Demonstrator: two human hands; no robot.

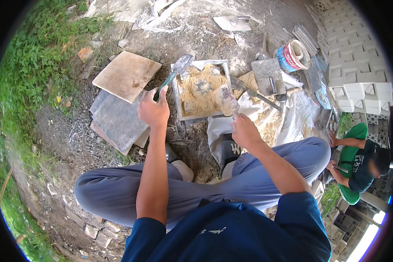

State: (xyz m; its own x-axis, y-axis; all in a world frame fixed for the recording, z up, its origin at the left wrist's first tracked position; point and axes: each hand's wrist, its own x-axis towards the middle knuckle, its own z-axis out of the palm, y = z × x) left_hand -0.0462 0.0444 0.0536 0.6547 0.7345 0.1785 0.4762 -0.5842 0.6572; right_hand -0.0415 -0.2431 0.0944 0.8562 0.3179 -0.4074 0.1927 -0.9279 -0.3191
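My left hand is closed around the green handle of a tool with a grey, dusty head; whether that head is a hammer's or a trowel's I cannot tell. The head reaches over the upper left corner of a square mould frame. Inside the frame lies damp-looking tan sand, with a grey star-like shape showing in its middle. My right hand is closed on a trowel, its handle mostly hidden by the fingers. The trowel's sand-coated blade lies over the frame's right side.
Left of the frame are stacked flat boards and grey slabs. To the right are a long bar, a square metal plate, a bucket and a sandy white sack. Pale blocks and another person are farther right.
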